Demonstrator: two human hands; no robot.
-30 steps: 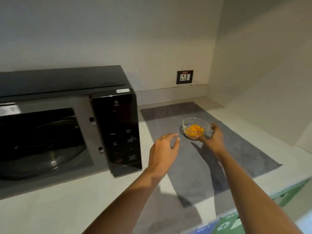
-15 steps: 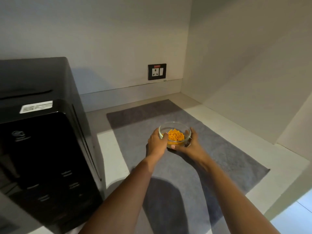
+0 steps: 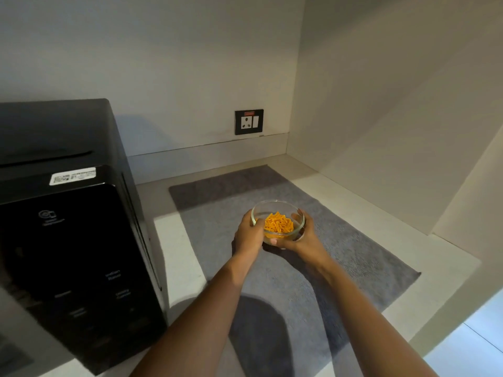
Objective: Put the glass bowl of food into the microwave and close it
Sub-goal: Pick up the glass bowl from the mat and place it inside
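Two bare forearms reached out from six o'clock across the smooth pale counter (image 3: 174,240). The left hand (image 3: 249,236) and the right hand (image 3: 304,238) were clamped on one round glass bowl (image 3: 277,221), one on each side, fingers curled around its clear wall. Inside lay a heap of short orange pieces (image 3: 279,225). The bowl sat over a flat, finely ribbed grey mat (image 3: 340,254); whether it touched the mat, I cannot tell. At nine o'clock stood one glossy black microwave (image 3: 68,240), boxy, with a white sticker (image 3: 73,176) on top. Farthest, at twelve o'clock, one black wall socket (image 3: 249,122) sat on the plain matte wall.
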